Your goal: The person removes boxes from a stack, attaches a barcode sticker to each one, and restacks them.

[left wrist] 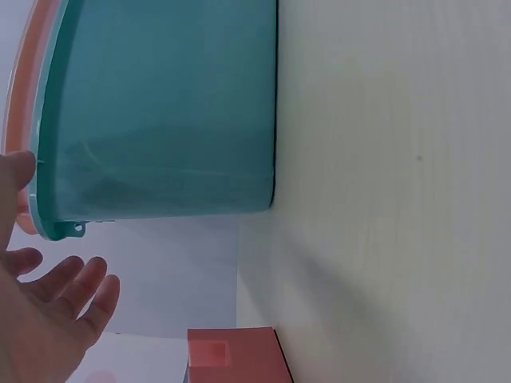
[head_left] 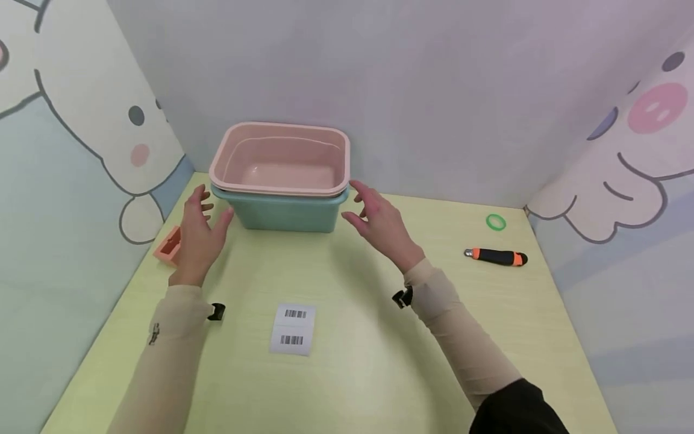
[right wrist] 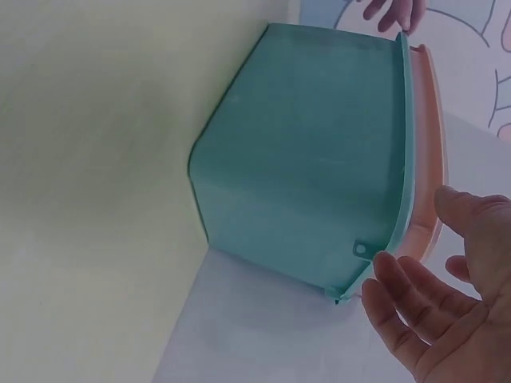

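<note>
A pink plastic bin point(head_left: 282, 158) sits nested in a teal plastic bin point(head_left: 287, 213) against the back wall. My left hand point(head_left: 200, 235) is beside the left end of the bins, fingers spread and thumb toward the teal rim. In the left wrist view the thumb overlaps that rim, the other fingers hanging free below it. At the right end, my right hand point(head_left: 384, 226) has its thumb and fingers apart. The right wrist view shows its fingertips point(right wrist: 385, 262) right at the teal rim's corner tab. Neither hand is curled round a bin.
An orange box-like piece point(head_left: 169, 246) lies left, partly behind my left hand. A white sheet with two barcodes point(head_left: 293, 329) lies on the table point(head_left: 347, 386) in front. At right are a green ring point(head_left: 496, 222) and a black-and-orange utility knife point(head_left: 496, 257). Walls close three sides.
</note>
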Available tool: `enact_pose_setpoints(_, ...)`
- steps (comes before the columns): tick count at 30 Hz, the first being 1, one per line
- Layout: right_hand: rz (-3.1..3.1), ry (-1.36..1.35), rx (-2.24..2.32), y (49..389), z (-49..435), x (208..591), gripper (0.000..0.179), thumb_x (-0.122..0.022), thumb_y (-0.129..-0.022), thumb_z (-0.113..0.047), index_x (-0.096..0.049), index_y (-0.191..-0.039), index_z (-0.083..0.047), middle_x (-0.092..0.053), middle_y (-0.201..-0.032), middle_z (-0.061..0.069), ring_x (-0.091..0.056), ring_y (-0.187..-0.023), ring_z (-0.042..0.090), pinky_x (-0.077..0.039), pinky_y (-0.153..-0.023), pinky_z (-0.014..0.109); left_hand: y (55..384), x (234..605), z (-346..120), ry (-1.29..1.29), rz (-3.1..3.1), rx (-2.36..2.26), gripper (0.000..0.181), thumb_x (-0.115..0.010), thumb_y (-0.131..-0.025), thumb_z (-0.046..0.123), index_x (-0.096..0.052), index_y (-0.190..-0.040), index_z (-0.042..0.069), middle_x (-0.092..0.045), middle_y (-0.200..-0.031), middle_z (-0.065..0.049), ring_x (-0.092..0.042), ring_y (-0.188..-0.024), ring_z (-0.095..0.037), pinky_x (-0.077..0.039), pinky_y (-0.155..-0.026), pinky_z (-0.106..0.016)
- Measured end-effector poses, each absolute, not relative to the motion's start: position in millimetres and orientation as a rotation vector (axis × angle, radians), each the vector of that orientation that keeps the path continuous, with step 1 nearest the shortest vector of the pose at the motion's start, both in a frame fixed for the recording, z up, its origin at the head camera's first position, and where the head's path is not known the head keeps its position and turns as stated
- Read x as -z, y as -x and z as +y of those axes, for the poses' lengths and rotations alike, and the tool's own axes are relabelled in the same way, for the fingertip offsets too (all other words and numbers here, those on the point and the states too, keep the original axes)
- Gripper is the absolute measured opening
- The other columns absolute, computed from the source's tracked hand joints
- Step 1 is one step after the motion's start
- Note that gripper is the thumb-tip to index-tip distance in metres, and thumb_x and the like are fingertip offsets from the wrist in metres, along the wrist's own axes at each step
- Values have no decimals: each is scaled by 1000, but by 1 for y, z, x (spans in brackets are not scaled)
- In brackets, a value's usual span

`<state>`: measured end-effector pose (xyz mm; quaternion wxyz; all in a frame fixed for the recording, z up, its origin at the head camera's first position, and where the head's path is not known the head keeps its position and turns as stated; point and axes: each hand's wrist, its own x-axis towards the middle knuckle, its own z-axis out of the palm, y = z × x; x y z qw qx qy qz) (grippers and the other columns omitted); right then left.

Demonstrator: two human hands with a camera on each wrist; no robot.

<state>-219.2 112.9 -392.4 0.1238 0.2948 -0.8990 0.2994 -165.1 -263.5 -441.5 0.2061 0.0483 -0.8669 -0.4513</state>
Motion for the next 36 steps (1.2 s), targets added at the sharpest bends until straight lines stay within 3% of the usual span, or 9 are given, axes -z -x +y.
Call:
enact_pose_setpoints(5,-2630,-895,-782,235,109,388,64,-77,-100,-28,-48,-153,-9,-67,-110,15,-65,-78,26,-56,-70,44,178,439,-263,-131,-2408,1360,78,-62,-105,42,-24,-168,17,-46,-157,-16,-51,-137,-37,-45,-112,-55)
enact_pose_setpoints(9,-2687,-872,-704,244,111,386,63,-77,-99,-31,-50,-152,-10,-67,-101,15,-62,-81,30,-54,-68,46,188,438,-260,-113,-2406,1480,76,-62,-105,47,-26,-168,26,-48,-156,-12,-52,-137,-31,-47,-110,-38)
enact_pose_setpoints(13,-2731,-878,-698,248,112,384,61,-76,-100,-33,-53,-152,-10,-66,-100,15,-64,-86,31,-54,-72,47,195,439,-260,-89,-2394,1558,74,-62,-104,43,-28,-168,28,-46,-159,-10,-52,-135,-27,-47,-104,-26)
enact_pose_setpoints(19,-2733,-898,-718,251,112,382,54,-76,-100,-31,-59,-147,-9,-65,-104,15,-65,-90,30,-55,-76,47,198,438,-264,-53,-2395,1609,75,-63,-104,37,-27,-169,23,-45,-160,-12,-50,-134,-23,-46,-100,-20)
enact_pose_setpoints(26,-2718,-930,-733,255,111,380,40,-74,-102,-29,-67,-135,-8,-66,-108,13,-68,-97,27,-56,-81,45,198,435,-269,-33,-2363,1726,76,-68,-102,32,-30,-168,25,-47,-153,-10,-48,-124,-10,-46,-95,-13)
enact_pose_setpoints(36,-2675,-988,-819,257,111,383,24,-75,-100,-23,-69,-117,-6,-64,-102,13,-68,-96,29,-56,-82,43,198,436,-273,-2,-2322,1819,77,-72,-101,25,-32,-167,25,-42,-162,-9,-48,-128,-11,-46,-95,-11)
